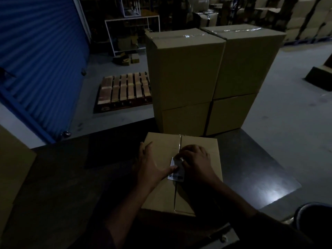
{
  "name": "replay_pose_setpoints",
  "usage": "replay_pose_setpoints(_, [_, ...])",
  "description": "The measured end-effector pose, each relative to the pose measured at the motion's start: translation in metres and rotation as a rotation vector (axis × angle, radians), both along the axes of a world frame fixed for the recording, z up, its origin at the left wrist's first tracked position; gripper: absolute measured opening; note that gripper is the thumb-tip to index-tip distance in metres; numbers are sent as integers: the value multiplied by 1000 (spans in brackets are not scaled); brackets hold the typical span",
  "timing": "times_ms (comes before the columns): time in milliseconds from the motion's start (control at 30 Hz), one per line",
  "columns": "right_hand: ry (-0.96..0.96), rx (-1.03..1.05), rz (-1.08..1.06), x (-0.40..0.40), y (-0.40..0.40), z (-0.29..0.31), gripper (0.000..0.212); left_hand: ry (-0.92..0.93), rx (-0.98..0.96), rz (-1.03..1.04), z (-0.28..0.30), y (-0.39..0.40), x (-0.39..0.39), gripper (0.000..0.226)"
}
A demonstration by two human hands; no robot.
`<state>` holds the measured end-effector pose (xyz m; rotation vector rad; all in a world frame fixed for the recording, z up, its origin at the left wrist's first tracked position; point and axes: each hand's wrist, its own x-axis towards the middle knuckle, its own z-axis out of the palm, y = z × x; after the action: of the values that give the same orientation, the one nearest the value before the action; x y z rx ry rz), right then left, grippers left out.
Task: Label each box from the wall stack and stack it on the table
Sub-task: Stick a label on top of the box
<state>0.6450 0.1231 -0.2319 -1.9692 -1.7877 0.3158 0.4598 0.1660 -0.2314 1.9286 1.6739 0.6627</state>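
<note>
Far left: blue roller shutter (41, 56), with a wooden pallet (124, 90) on the floor beside it. Dim light throughout. Centre foreground: cardboard box (161, 193) lying on the dark desk (251, 173), taped seam running away from the camera. Left forearm reaching in from below, left hand (150, 168) spread flat on the box top, fingers extended and apart, thumb stretched right to pin the edge of a white barcode label (177, 174); nothing gripped, palm pressing down. Label sitting just beside the seam, near the middle of the lid. Right forearm angled in from lower right, right hand (196, 159) curled over the label's upper part, fingertips pressing on it; cannot tell whether pinching or merely smoothing. Behind, touching the box's far edge: stacked boxes (212, 74), two columns of two, on the desk.
</note>
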Motion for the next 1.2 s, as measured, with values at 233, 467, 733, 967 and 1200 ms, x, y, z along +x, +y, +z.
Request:
replay_pose_setpoints(233, [14, -2, 7, -3, -2, 2, 42, 8, 7, 2, 1, 0, 0, 130])
replay_pose_setpoints(467, [17, 12, 13, -1, -2, 6, 22, 10, 11, 3, 3, -2, 1, 125])
replay_pose_setpoints(733, [24, 32, 14, 2, -1, 3, 20, 25, -5, 6, -3, 0, 0, 131])
replay_pose_setpoints(967, [39, 64, 12, 4, -1, -1, 20, -3, -3, 3, -7, 3, -1, 134])
replay_pose_setpoints(1200, [-40, 60, 39, 6, -14, 4, 31, -18, -20, -5, -5, 2, -1, 132])
